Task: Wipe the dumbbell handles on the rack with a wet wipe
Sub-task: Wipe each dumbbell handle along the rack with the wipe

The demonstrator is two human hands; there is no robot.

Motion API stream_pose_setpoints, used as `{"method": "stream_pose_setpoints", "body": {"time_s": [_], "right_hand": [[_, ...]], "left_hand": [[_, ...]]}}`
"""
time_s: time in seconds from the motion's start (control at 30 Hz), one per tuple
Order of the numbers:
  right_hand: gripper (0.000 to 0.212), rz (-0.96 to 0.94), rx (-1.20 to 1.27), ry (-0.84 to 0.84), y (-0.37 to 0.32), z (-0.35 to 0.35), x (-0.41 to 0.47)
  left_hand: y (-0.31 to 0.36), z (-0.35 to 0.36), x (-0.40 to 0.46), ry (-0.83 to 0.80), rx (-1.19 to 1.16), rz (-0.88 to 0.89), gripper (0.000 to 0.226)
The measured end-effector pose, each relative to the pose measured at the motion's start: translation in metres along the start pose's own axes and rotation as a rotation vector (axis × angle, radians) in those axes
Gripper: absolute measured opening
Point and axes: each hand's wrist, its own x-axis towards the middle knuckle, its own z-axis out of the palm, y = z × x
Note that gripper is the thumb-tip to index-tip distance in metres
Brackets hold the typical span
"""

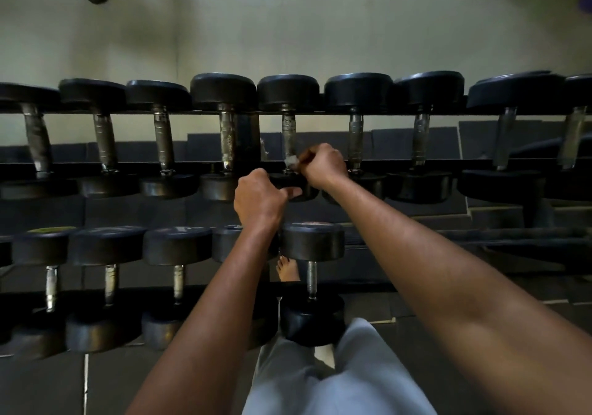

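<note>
Both bare forearms reach forward. The right hand point(323, 165) is curled into a fist, pinching. The left hand point(261, 200) is curled, thumb extended rightward.

Upper-tier dumbbells point(289, 133): nine; lower-tier dumbbells point(312, 281): at least five; wipe point(292, 160): one
</note>
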Motion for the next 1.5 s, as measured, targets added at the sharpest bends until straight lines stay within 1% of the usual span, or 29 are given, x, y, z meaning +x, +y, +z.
{"method": "stream_pose_setpoints", "body": {"time_s": [0.07,0.17,0.3,0.33,0.43,0.53,0.6,0.7,0.8,0.9,0.97,1.0,1.07,1.13,1.2,1.27,1.33,1.37,1.5], "right_hand": [[0.018,0.058,0.028,-0.039,-0.004,-0.001,0.006],[0.033,0.149,0.083,-0.098,-0.003,0.005,0.020],[0.035,0.210,0.218,-0.177,-0.004,0.002,0.031],[0.034,0.223,0.262,-0.203,-0.004,0.000,0.034],[0.015,0.227,0.416,-0.241,-0.010,-0.004,0.042],[0.017,0.268,0.672,-0.188,-0.022,-0.009,0.047],[0.009,0.293,0.812,-0.163,-0.029,-0.015,0.047],[0.021,0.245,0.827,-0.069,-0.039,-0.021,0.049],[0.020,0.206,0.803,0.000,-0.044,-0.021,0.053],[0.019,0.159,0.800,0.082,-0.045,-0.021,0.048],[0.018,0.082,0.719,0.136,-0.045,-0.020,0.041],[0.017,0.008,0.632,0.171,-0.045,-0.019,0.039],[0.013,-0.186,0.378,0.259,-0.045,-0.018,0.032],[0.005,-0.388,0.131,0.324,-0.049,-0.018,0.027],[0.012,-0.574,-0.120,0.367,-0.055,-0.022,0.026],[0.018,-0.706,-0.375,0.381,-0.060,-0.027,0.028],[0.019,-0.739,-0.585,0.343,-0.062,-0.030,0.030],[0.020,-0.733,-0.645,0.315,-0.064,-0.030,0.030],[0.027,-0.694,-0.732,0.205,-0.081,-0.030,0.025]], "left_hand": [[-0.001,-0.001,0.001,-0.009,-0.018,0.004,0.055],[-0.001,-0.004,0.005,-0.040,-0.040,-0.013,0.053],[-0.001,-0.005,0.008,-0.067,-0.065,-0.023,0.051],[-0.002,-0.005,0.008,-0.068,-0.072,-0.027,0.051],[-0.002,-0.005,0.009,-0.064,-0.073,-0.027,0.051],[-0.001,-0.003,0.008,-0.059,-0.074,-0.031,0.049],[-0.002,0.000,0.006,-0.058,-0.067,-0.029,0.048],[-0.002,0.003,0.004,-0.042,-0.054,-0.015,0.046],[-0.005,0.002,0.002,-0.029,-0.055,-0.002,0.043],[-0.012,0.006,-0.001,-0.005,-0.082,0.018,0.048],[-0.016,0.008,-0.004,0.013,-0.092,0.016,0.053],[-0.017,0.008,-0.004,0.016,-0.102,0.010,0.055],[-0.020,0.008,-0.002,0.013,-0.121,-0.003,0.057],[-0.020,0.007,0.000,0.008,-0.129,-0.010,0.058],[-0.020,0.006,-0.001,0.007,-0.136,-0.009,0.057],[-0.021,0.006,-0.002,0.015,-0.138,-0.002,0.057],[-0.023,0.007,-0.001,0.016,-0.139,-0.005,0.058],[-0.024,0.008,-0.001,0.017,-0.131,-0.005,0.058],[-0.025,0.007,0.000,0.017,-0.119,-0.010,0.060]]}}
